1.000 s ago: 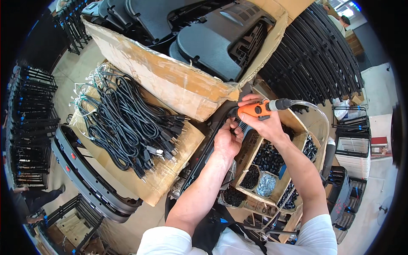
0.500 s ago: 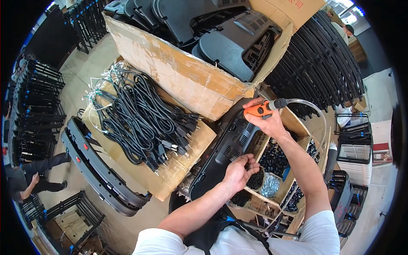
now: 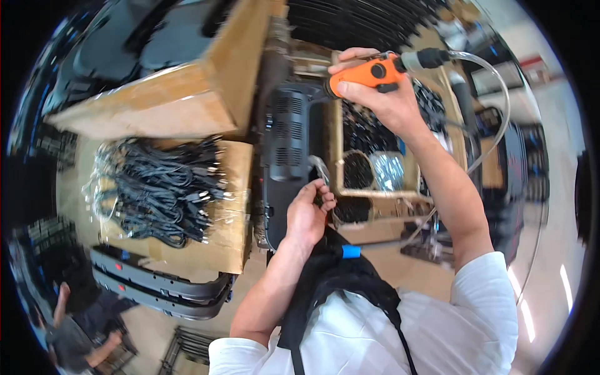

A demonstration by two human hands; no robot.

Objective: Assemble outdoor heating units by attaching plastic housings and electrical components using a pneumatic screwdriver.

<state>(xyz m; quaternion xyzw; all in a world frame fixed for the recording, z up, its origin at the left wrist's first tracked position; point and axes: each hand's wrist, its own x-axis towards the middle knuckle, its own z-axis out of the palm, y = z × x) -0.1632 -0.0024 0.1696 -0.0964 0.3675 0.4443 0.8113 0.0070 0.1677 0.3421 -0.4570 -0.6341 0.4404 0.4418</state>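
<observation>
My right hand (image 3: 390, 103) is wrapped round an orange air screwdriver (image 3: 369, 74) with a clear hose (image 3: 500, 81) at its rear end. It is raised over the far left part of the wooden parts box, and the tool's front end points left toward the black plastic housing (image 3: 289, 134) with slotted vents. My left hand (image 3: 310, 212) has its fingers curled together beside the housing's near right side. Whatever they pinch is too small to name. A blurred shiny strip (image 3: 320, 167) shows just beyond the fingertips.
The wooden box (image 3: 375, 192) holds black screws (image 3: 357, 170), silver screws (image 3: 389, 172) and small black parts. Left lie bundled black power cords (image 3: 165, 190) on cardboard (image 3: 231, 247). Behind stands a carton (image 3: 150, 103) of black housings; curved black panels (image 3: 162, 290) lie nearer. Another person (image 3: 81, 337) is at lower left.
The whole view has turned, so the housing now stands upright in it. My left hand has shifted toward the housing's near end. The orange screwdriver remains in my right hand, now more level.
</observation>
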